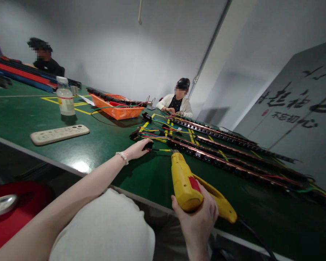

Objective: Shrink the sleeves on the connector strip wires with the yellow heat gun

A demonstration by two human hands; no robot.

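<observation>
My right hand (199, 221) is closed around a yellow heat gun (183, 177) with a red patch on its side. Its metal nozzle (175, 151) points away from me, close beside the end of a short yellow-green wire (164, 150). That wire runs from a small black part, probably a connector (148, 145), pinched in the fingers of my left hand (138, 150). Just beyond, a bundle of coloured wires (154, 137) leads into a long black strip with copper-coloured bars (206, 155). My fingertips partly hide the black part.
More long strips (214, 130) lie behind on the green table (105, 141). An orange basket (119, 113) with parts, a bottle (66, 98) and a beige power strip (60, 135) stand to the left. A black cord (256, 235) trails from the heat gun. Two people sit across the table.
</observation>
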